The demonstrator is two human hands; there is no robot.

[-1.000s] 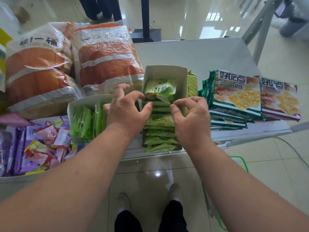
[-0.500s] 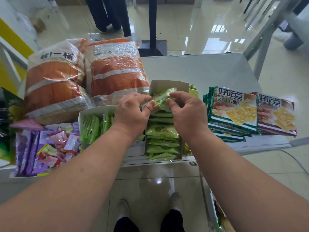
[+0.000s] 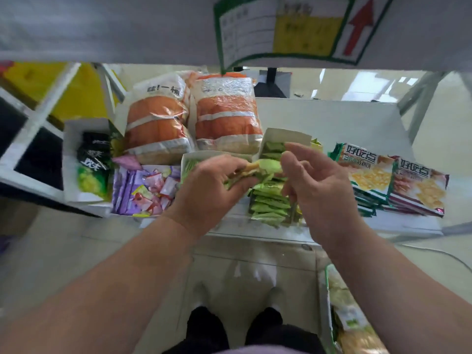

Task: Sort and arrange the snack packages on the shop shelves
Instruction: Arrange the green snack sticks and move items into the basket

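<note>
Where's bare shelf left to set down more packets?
Free: the back-right shelf, behind the cracker packs and right of the orange bags. A thin strip at the front-right edge. Crowded: left and centre, from the candy tray to the green-packet box.

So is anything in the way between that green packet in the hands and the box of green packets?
Nothing visible blocks it. The left hand holds the green packet right above the open box of green packets; the right hand hovers beside it.
</note>
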